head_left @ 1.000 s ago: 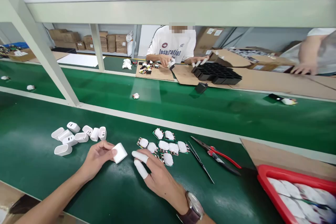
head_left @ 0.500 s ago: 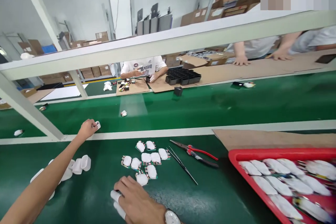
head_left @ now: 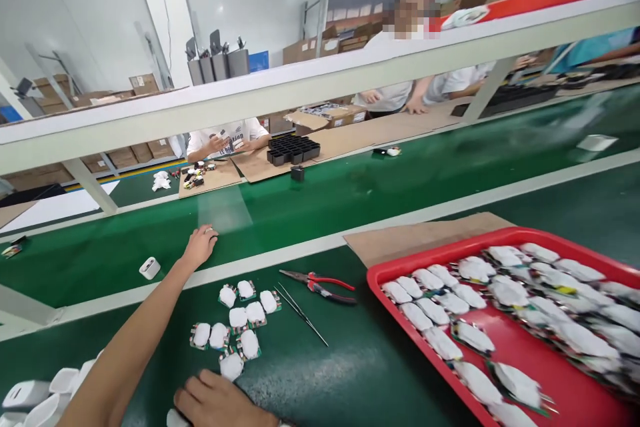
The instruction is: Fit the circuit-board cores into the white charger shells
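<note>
My left hand (head_left: 200, 245) is stretched out to the edge of the moving green belt (head_left: 320, 200), fingers loosely bent with nothing in them. A white charger case (head_left: 149, 267) lies on the belt just left of it. My right hand (head_left: 220, 403) rests at the bottom of the view, knuckles up, just below a cluster of several white-capped circuit boards (head_left: 239, 327); what its fingers hold, if anything, is hidden. Empty white cases (head_left: 45, 392) sit at the bottom left.
Red-handled pliers (head_left: 320, 283) and tweezers (head_left: 303, 313) lie right of the boards. A red tray (head_left: 505, 237) full of boards sits at the right on cardboard (head_left: 420, 237). Across the belt, people work at cardboard mats beside black trays (head_left: 293, 148). A white frame beam (head_left: 300, 83) crosses overhead.
My left hand let go of the white case on the belt and the case now lies to its left. The view swung to the right, showing more of the red tray.
</note>
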Tool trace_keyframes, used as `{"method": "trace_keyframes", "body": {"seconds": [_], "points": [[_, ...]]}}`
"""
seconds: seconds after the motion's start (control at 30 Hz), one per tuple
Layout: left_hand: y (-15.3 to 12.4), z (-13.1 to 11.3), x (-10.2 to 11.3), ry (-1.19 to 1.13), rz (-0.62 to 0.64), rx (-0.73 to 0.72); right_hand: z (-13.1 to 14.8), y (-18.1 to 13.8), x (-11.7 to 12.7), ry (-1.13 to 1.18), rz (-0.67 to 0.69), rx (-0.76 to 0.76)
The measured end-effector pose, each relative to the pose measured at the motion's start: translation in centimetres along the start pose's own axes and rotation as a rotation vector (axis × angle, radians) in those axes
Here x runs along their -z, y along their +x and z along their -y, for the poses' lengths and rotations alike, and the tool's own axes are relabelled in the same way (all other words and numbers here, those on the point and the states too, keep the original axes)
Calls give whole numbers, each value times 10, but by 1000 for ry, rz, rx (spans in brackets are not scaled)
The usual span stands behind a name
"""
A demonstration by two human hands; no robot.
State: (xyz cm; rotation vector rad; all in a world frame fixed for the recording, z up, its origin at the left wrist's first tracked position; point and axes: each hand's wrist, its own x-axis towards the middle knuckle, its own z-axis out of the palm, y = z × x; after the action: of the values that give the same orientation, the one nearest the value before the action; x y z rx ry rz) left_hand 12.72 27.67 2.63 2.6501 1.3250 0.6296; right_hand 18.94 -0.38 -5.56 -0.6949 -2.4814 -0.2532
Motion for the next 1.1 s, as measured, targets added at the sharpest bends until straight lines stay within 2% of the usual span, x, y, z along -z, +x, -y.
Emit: {"method": "trace_keyframes", "body": {"seconds": [0.1,0.17,0.3,0.4,0.47,0.53,0.67,0.73,0.8,0.87,0.93,1.1], "points": [[-14,-13,15,-52,6,-18,-7,-1,28,-56,-74,-34],[-44,-22,39,-85,4,-20,-15,0,45,-65,-115,-100],[-148,-49,84,-137,15,-12,-32,0,66,-15,-193,-230],[-230,-68,95,-159,118,23,-34,1,72,58,-215,-270],[-270,-70,99,-131,166,38,-29,2,72,92,-228,-262],[-294,-61,111,-58,115,61,-19,5,71,118,-217,-249],[-321,-20,151,173,-125,109,6,14,60,99,-84,-285],[-330,-1,162,282,-135,111,16,17,51,28,-6,-308],[-336,9,161,332,-98,106,20,19,43,-37,68,-308],[-336,7,152,303,-70,80,22,18,38,-56,141,-296],[-330,-6,140,185,-47,48,22,17,39,-56,176,-291],[-303,-43,116,-215,108,73,25,9,44,-128,130,-290]]}}
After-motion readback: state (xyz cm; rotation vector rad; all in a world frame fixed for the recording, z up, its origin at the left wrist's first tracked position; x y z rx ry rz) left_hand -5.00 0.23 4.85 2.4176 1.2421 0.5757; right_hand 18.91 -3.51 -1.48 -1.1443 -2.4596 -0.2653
